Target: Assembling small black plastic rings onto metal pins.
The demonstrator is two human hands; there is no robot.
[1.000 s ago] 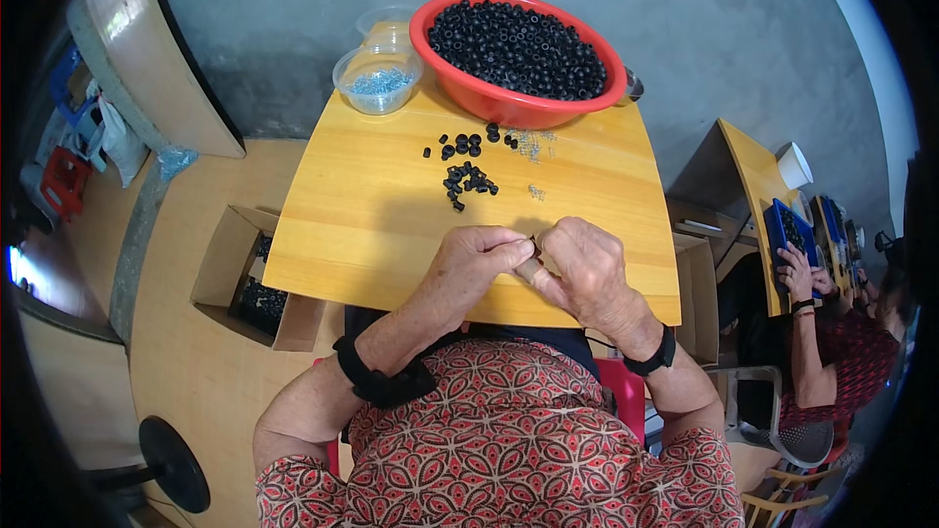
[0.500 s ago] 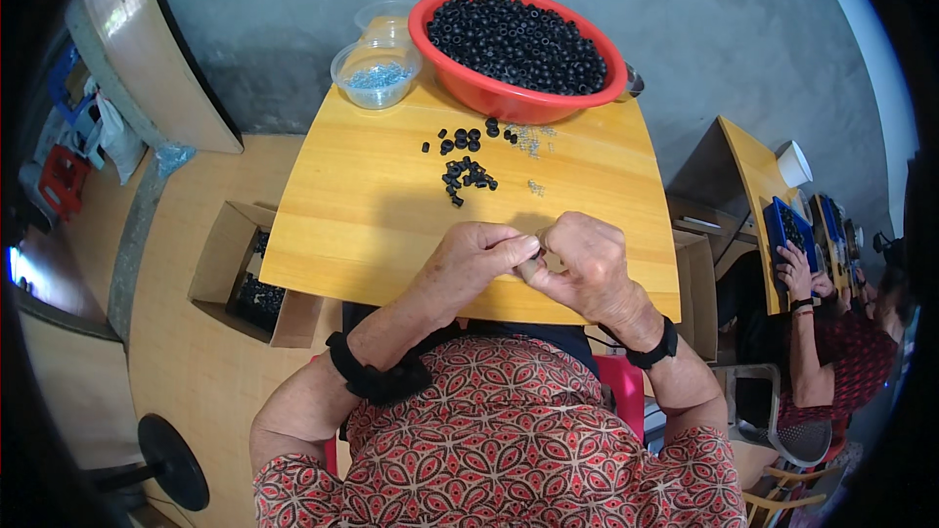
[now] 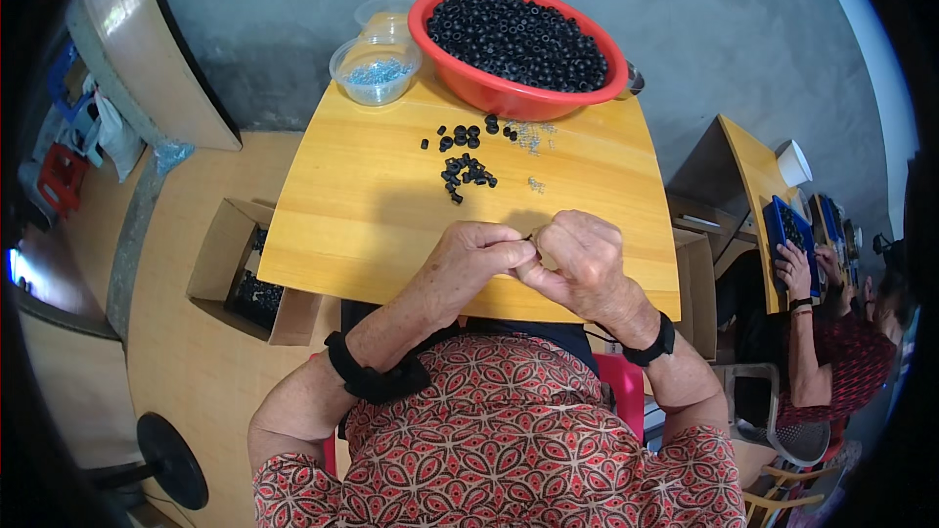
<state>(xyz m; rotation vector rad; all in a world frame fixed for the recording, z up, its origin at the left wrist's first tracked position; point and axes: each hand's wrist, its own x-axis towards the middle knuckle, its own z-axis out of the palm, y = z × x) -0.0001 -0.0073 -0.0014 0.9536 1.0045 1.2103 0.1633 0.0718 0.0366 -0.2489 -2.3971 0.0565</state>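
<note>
Above the near part of the yellow wooden table [image 3: 333, 225], my left hand [image 3: 469, 252] and my right hand [image 3: 584, 256] meet fingertip to fingertip. Both are closed in a pinch. A sliver of a small black piece [image 3: 529, 237] shows between them; the fingers hide the rest. Beyond my hands lies a loose pile of small black cylindrical parts [image 3: 467, 173], with a group of rounder black parts [image 3: 461, 137] farther back. Tiny silvery metal pieces [image 3: 529, 139] are scattered to their right, and a smaller cluster of metal pieces [image 3: 536, 185] lies nearer my hands.
A red basin [image 3: 518, 98] heaped with black parts stands at the table's back, beside a clear tub [image 3: 376, 73] of small metal pieces. An open cardboard box [image 3: 293, 318] is on the floor at left. At right, another person [image 3: 812, 352] works over a blue tray [image 3: 780, 235].
My hands stay pressed together at almost the same spot, with a slight shift of the fingers around the small piece. The parts on the table have not moved.
</note>
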